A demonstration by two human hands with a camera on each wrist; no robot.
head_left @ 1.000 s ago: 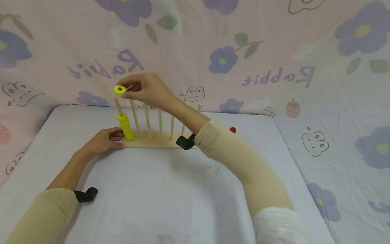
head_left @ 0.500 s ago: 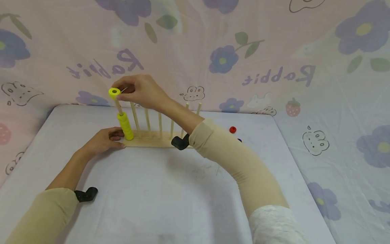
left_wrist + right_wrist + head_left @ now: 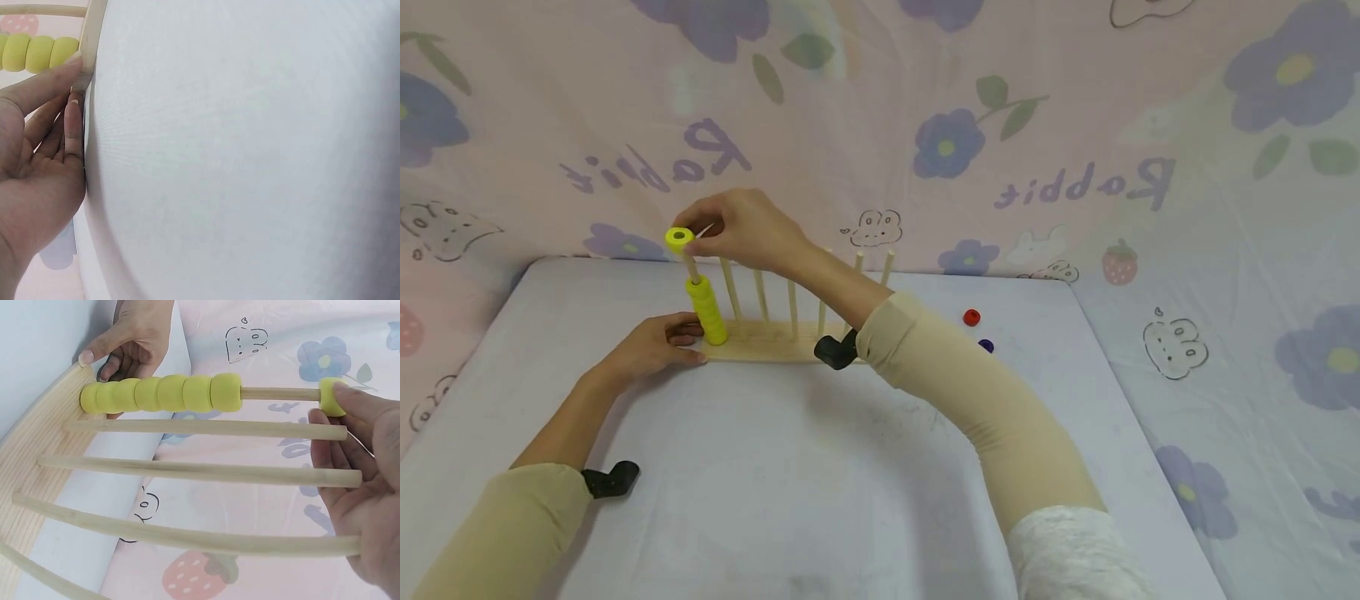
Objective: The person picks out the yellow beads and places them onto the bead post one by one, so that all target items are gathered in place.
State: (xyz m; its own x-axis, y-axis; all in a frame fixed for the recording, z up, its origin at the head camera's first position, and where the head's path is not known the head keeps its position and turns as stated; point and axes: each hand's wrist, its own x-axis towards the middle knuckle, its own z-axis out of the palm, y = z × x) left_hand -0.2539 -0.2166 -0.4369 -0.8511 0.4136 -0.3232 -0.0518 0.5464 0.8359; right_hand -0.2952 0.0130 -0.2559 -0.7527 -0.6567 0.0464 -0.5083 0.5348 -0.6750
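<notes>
A wooden rack has a flat base [image 3: 758,350] with several upright pegs [image 3: 206,428]. On its leftmost peg sits a stack of yellow beads [image 3: 707,315]. My right hand [image 3: 748,229] pinches one more yellow bead [image 3: 334,397] between thumb and fingers at the top of that peg, with bare peg between it and the stack. The right wrist view shows the peg's end meeting this bead. At the rack's left end, my left hand [image 3: 651,350] grips the base, its thumb [image 3: 53,84] against the edge beside the lowest bead.
A red bead [image 3: 972,317] and a dark blue bead [image 3: 987,346] lie on the white table [image 3: 775,483], right of the rack. Behind the table hangs a printed cloth [image 3: 850,108]. Black wrist mounts [image 3: 612,480] stick out from both sleeves.
My right hand has moved left and slightly down, bringing the yellow bead onto the top of the leftmost peg. The blue bead has come out from behind the right sleeve. My left hand stays put.
</notes>
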